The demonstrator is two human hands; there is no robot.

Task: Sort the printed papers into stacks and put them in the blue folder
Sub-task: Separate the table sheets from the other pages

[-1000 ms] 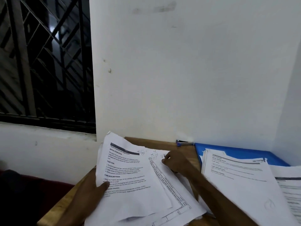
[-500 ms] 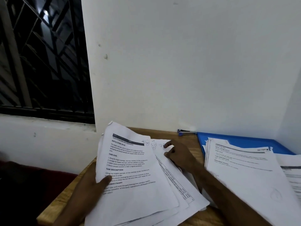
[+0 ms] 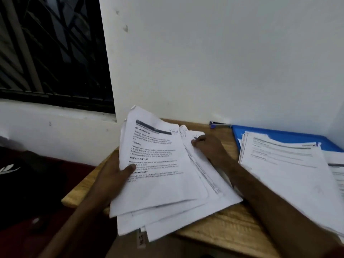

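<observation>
A loose bundle of printed papers [image 3: 160, 185] is fanned out over the left part of the wooden table. My left hand [image 3: 113, 175] grips its left edge, thumb pressed on the top sheet. My right hand [image 3: 210, 148] pinches the upper right corner of the lower sheets. The blue folder [image 3: 279, 135] lies open at the back right against the wall. A stack of printed papers [image 3: 286, 172] rests on the folder and spreads toward the right edge of view.
A blue pen [image 3: 219, 125] lies by the wall just left of the folder. The wooden table [image 3: 229, 228] ends at its left edge near my left wrist. A barred window [image 3: 52, 53] fills the upper left; dark cloth [image 3: 28, 183] lies below it.
My view has shifted, so everything sits lower and further right. My right hand has stayed at the corner of the lower sheets, and the bundle has fanned out a little more.
</observation>
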